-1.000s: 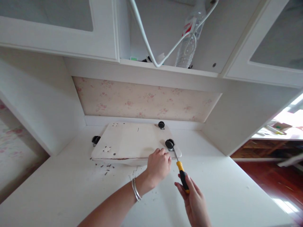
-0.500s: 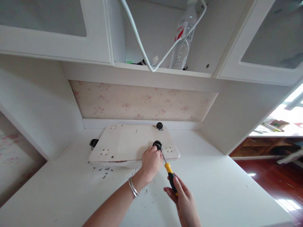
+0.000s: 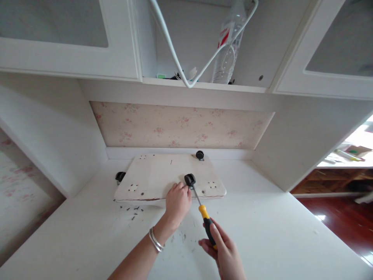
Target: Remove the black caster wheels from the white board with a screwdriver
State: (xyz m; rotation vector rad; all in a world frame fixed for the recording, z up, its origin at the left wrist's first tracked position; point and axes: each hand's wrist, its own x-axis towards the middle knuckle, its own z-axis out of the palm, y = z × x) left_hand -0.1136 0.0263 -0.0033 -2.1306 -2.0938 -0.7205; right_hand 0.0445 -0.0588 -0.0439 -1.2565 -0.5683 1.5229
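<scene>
A black caster wheel [image 3: 190, 179] sits over the front part of a white board [image 3: 163, 171]. My left hand [image 3: 178, 199] is closed at the caster's lower left side; the fingertips are partly hidden. In my right hand [image 3: 223, 247] is a yellow-and-black screwdriver [image 3: 207, 223]. Its shaft slants up to the caster's base, where the tip is hidden. Right of the caster, a group of screw holes [image 3: 212, 185] shows in the board. Another black caster [image 3: 199, 154] stands at the board's back right corner.
Several dark screws [image 3: 135, 213] lie in front of the board. A third caster [image 3: 120, 176] rests by its left edge. Overhead, a white cable [image 3: 171, 46] hangs before a shelf with a plastic bottle [image 3: 229, 42]. Cabinet side panels [image 3: 291, 132] rise on both sides.
My left hand and the caster have shifted left over the board, away from the right-hand screw holes. The screwdriver has moved slightly left and down with my right hand.
</scene>
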